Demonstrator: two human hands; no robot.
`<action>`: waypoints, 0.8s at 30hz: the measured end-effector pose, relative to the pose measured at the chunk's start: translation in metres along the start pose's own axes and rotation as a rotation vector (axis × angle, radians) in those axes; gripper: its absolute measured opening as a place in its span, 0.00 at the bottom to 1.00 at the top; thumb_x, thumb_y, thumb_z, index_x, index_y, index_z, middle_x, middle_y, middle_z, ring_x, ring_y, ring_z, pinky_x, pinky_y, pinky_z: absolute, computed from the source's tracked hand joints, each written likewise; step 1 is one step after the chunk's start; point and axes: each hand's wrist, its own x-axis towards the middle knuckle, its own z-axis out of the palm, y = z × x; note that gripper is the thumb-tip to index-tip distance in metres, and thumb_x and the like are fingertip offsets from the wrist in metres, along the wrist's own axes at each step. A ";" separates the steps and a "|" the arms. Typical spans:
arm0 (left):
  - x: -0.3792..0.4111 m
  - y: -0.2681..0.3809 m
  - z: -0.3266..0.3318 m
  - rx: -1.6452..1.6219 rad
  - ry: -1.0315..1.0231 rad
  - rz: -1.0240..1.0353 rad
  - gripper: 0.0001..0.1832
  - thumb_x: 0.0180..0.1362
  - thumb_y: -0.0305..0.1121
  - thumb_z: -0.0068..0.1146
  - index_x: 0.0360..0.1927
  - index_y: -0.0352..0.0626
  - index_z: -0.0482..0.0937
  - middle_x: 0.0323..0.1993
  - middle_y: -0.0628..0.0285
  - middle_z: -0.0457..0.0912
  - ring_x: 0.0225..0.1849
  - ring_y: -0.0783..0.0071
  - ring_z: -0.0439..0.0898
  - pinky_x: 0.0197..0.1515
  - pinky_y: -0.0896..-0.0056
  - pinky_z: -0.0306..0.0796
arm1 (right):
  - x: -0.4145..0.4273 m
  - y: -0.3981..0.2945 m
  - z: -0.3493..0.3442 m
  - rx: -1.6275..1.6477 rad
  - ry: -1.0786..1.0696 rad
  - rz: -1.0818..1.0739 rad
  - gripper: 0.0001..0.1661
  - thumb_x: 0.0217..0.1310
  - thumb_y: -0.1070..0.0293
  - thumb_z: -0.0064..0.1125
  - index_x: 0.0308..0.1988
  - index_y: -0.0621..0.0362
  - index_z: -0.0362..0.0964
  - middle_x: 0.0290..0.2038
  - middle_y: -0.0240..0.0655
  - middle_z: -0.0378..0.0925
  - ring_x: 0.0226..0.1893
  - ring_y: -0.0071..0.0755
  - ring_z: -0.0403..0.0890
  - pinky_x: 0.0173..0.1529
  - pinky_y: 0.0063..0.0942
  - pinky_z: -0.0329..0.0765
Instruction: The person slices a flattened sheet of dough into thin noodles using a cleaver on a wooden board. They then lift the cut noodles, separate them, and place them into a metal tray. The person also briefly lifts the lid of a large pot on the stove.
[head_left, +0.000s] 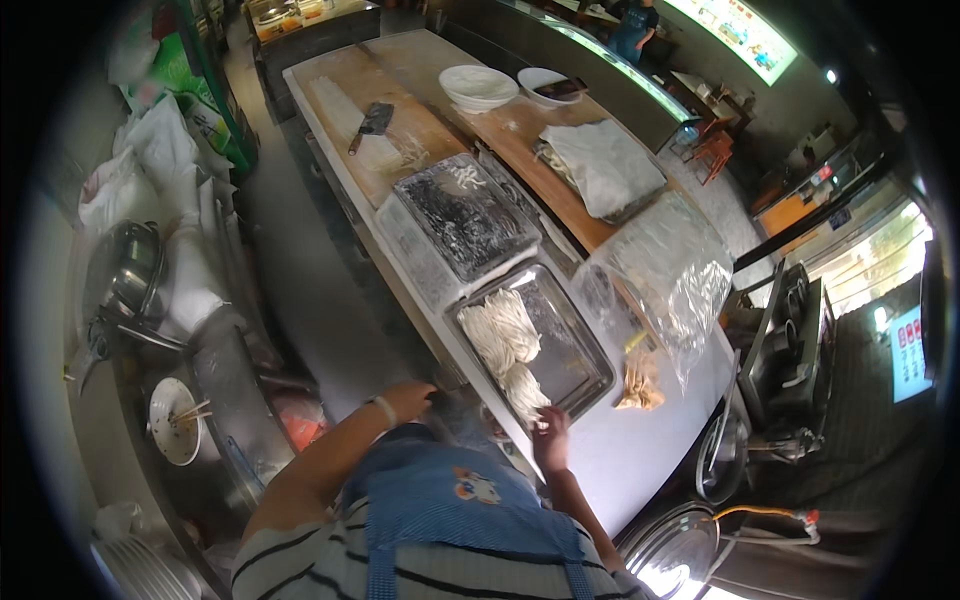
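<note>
A metal tray (577, 375) on the near part of the worktable holds several bundles of white fresh noodles (501, 330) along its left side. My right hand (553, 436) is at the tray's near corner, its fingers on the end of the nearest noodle bundle (523, 388). My left hand (409, 400) hangs in front of the blue apron (457, 480), off the table's left edge; its fingers are partly hidden. Just beyond the tray stands a flour-dusted box with a dark top (469, 217), a few noodle scraps (469, 176) lying on it.
A cleaver (373, 126) lies on the floured wooden board (420, 131). Farther right are white bowls (478, 86), a cloth-covered tray (604, 169), a clear plastic bag (660, 262) and a crumpled tan bag (640, 381). A side counter holds a bowl with chopsticks (176, 420). A person (634, 34) stands far off.
</note>
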 end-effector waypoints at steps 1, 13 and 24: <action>-0.016 -0.024 -0.011 0.006 0.069 -0.012 0.16 0.59 0.35 0.53 0.50 0.41 0.77 0.45 0.46 0.80 0.48 0.47 0.77 0.52 0.53 0.70 | 0.022 -0.012 0.021 -0.181 -0.073 -0.199 0.19 0.54 0.78 0.60 0.47 0.55 0.72 0.48 0.44 0.71 0.45 0.49 0.77 0.42 0.35 0.80; -0.129 -0.150 -0.087 -0.216 0.323 -0.424 0.21 0.59 0.33 0.56 0.56 0.39 0.74 0.43 0.49 0.81 0.42 0.58 0.81 0.48 0.61 0.74 | 0.176 -0.161 0.219 0.001 -0.575 -0.380 0.14 0.58 0.72 0.54 0.46 0.51 0.72 0.46 0.41 0.73 0.44 0.49 0.77 0.47 0.41 0.76; -0.025 -0.255 -0.280 -0.301 0.429 -0.341 0.20 0.59 0.30 0.55 0.56 0.40 0.74 0.44 0.52 0.82 0.43 0.60 0.81 0.47 0.65 0.74 | 0.337 -0.233 0.375 -0.007 -0.620 -0.531 0.14 0.60 0.68 0.51 0.48 0.49 0.71 0.44 0.40 0.73 0.43 0.49 0.78 0.47 0.42 0.76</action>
